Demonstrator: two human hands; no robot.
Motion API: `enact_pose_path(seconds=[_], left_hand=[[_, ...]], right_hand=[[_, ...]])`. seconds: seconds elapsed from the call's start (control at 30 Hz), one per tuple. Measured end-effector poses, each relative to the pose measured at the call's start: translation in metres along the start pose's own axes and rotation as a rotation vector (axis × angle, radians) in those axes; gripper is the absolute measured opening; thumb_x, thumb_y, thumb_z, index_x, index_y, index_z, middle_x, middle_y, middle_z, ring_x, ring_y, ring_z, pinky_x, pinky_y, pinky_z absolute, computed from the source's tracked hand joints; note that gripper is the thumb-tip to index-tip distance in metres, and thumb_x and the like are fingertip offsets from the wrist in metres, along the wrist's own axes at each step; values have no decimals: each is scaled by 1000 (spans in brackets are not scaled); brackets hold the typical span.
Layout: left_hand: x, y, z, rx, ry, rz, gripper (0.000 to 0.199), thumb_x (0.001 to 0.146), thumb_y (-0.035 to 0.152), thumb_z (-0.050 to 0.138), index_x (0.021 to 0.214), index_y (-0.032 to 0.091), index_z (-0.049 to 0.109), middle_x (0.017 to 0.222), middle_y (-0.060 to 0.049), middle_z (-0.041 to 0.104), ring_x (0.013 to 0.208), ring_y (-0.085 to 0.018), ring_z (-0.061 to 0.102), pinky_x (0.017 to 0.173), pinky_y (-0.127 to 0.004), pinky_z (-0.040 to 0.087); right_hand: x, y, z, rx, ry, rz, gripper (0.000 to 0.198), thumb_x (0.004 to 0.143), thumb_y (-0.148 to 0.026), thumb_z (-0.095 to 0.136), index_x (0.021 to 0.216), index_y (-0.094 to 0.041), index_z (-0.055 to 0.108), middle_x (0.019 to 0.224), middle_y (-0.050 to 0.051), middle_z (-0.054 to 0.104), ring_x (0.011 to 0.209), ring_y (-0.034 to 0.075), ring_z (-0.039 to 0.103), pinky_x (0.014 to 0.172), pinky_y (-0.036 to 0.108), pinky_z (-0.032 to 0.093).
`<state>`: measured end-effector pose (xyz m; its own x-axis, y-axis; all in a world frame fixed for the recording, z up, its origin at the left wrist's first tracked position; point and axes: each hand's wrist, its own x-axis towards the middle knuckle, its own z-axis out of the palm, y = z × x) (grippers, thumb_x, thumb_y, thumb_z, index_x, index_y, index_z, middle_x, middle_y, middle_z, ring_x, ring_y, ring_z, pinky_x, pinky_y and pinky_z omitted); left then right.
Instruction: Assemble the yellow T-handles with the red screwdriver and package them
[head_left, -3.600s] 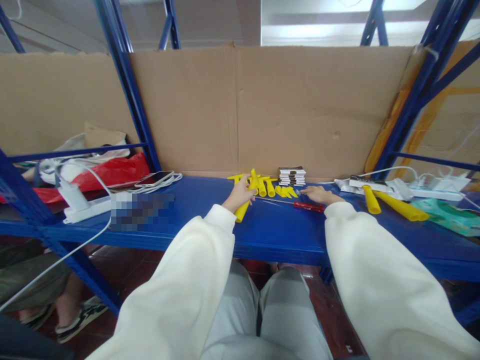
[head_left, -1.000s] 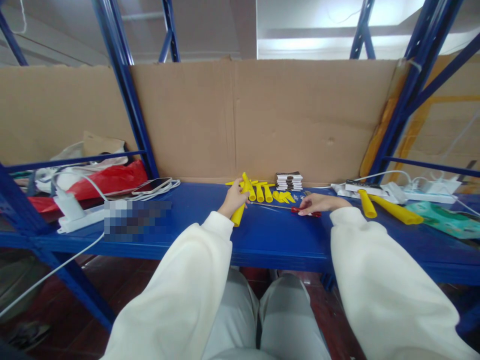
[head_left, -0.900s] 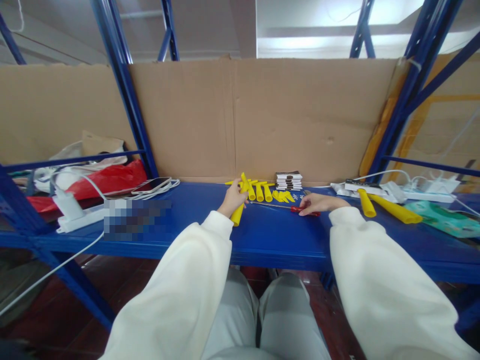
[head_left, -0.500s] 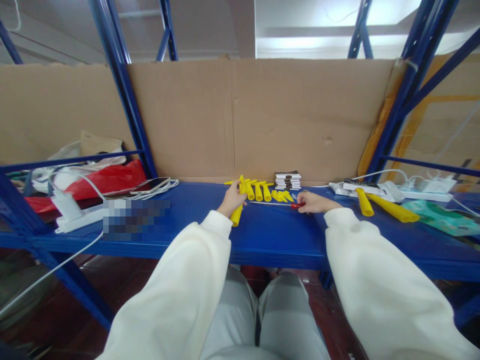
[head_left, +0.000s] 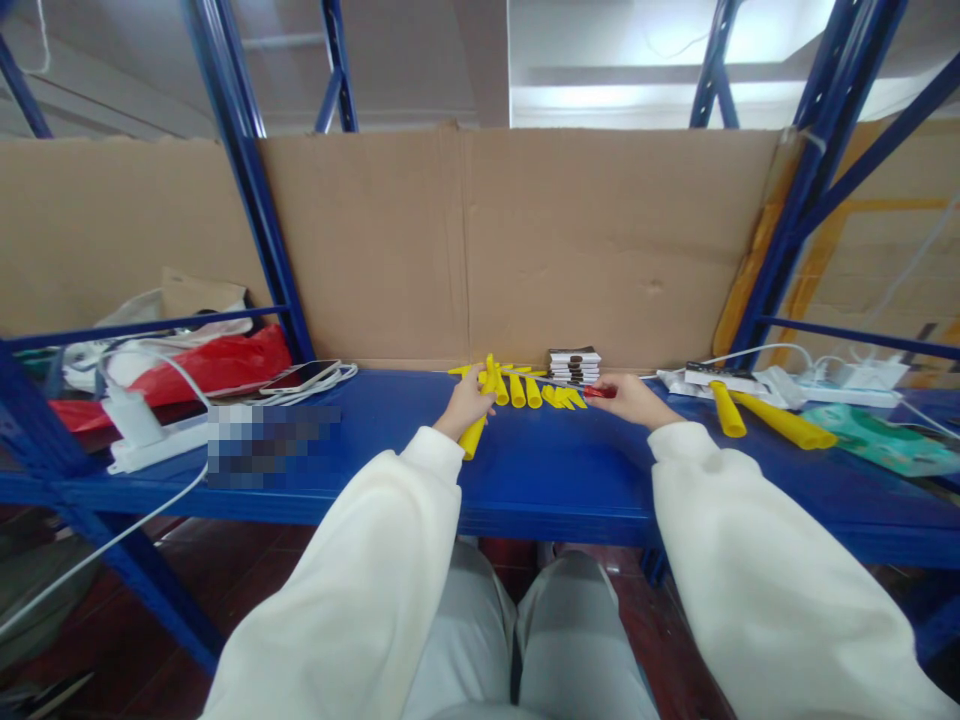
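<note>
Yellow tube in grip of left hand, red screwdriver in right hand, teal packet, contents unseen

Cardbd panel at back, red bag nr wht pwr strip on L, teal pkt far R.

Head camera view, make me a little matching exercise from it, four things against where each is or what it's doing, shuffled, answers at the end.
1. Left hand
2. Right hand
3. White stack
4. Green packet

A. Far right of the view
B. Holding a red-handled screwdriver
C. In front of the cardboard
D. Holding a yellow tube

Pairs: 1-D; 2-B; 3-C; 4-A
</note>
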<state>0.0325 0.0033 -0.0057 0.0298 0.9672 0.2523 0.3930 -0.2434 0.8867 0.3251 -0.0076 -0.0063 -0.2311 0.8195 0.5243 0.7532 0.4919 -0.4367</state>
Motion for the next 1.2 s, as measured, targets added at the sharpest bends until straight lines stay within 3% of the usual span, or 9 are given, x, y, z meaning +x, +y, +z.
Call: enact_pose_path(seconds=[0.33,0.87,1.2], left_hand=[[3,-3,1,24,-25,28,61,83,1,58,141,17,47,116,-12,66,44,-2,57,39,-13,43],[4,-3,2,-2,-11,29,62,82,5,65,140,18,48,103,-8,70,44,-4,58,41,-14,43],[4,-4,1,22,-8,28,64,82,2,59,142,16,46,112,-11,69,45,-3,58,39,-13,43]], right_hand=[[-2,-2,3,-36,5,-2,20,75,-38,61,76,-19,69,78,8,72,75,22,64,70,31,47],[-4,-6,4,-36,32,-11,27,78,-45,62,76,-18,69,75,8,72,73,22,63,67,32,47],[-5,-8,2,-53,34,-16,25,77,-41,60,77,-19,70,77,8,72,74,22,63,67,31,47]])
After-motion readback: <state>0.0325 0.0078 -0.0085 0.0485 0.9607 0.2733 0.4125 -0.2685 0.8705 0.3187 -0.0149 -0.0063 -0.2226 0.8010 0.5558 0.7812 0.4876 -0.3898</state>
